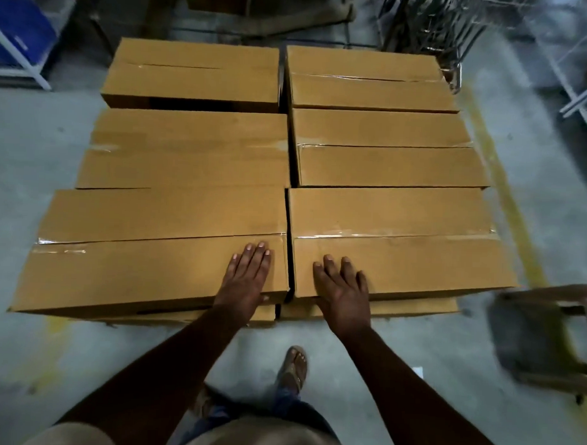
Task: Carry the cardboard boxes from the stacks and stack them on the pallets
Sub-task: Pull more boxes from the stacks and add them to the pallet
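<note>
Sandalled foot [293, 365] on the grey concrete floor [39, 130] lies nearest, and from there both bare arms reach forward to the near row of cardboard boxes. Flat, with straight fingers, the left hand [245, 279] rests on the near-right corner of the near left box [151, 254]; the right hand [344, 290], fingers spread and relaxed, presses on the near-left corner of the near right box [394, 246]. Neither hand grips anything. Six taped boxes lie in two columns of three, tops roughly level; the far left box [194, 74] seems to sit a little lower or apart from its neighbour. A lower layer of cardboard [415, 308] shows under the near edge; the pallet itself is hidden. The step appears to be squaring the two near boxes after setting them down. To do that well, push with flat palms along the near edges rather than on the tops, closing the dark gap between the two and bringing their near faces flush with the layer beneath, which the near left box overhangs to the left. Keep the foot clear of the stack's edge. A blurred stool [547, 334] stands near right, well apart.
</note>
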`<action>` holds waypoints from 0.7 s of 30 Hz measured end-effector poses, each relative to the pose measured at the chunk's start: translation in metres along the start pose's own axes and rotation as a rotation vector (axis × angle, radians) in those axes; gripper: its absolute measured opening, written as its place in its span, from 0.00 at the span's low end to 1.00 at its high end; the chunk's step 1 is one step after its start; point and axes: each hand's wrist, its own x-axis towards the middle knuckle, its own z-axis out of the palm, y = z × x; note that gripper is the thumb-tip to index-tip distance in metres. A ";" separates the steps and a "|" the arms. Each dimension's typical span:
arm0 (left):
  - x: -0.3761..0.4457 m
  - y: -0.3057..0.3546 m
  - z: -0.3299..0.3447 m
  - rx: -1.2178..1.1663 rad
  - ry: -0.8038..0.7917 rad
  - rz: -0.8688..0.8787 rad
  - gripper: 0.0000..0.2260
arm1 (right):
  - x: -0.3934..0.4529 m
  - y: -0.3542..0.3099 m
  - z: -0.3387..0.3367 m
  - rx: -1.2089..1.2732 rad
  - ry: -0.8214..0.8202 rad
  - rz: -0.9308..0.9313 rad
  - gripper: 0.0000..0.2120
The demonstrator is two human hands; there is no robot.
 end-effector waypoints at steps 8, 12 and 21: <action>0.000 0.005 0.000 0.029 0.003 -0.027 0.49 | 0.005 0.005 -0.002 0.042 -0.007 -0.022 0.39; 0.002 0.016 -0.004 0.003 0.019 -0.030 0.49 | 0.004 0.011 -0.004 0.049 -0.023 -0.050 0.39; 0.016 0.057 -0.007 -0.035 0.004 0.030 0.45 | 0.007 0.024 -0.008 0.074 -0.044 -0.089 0.37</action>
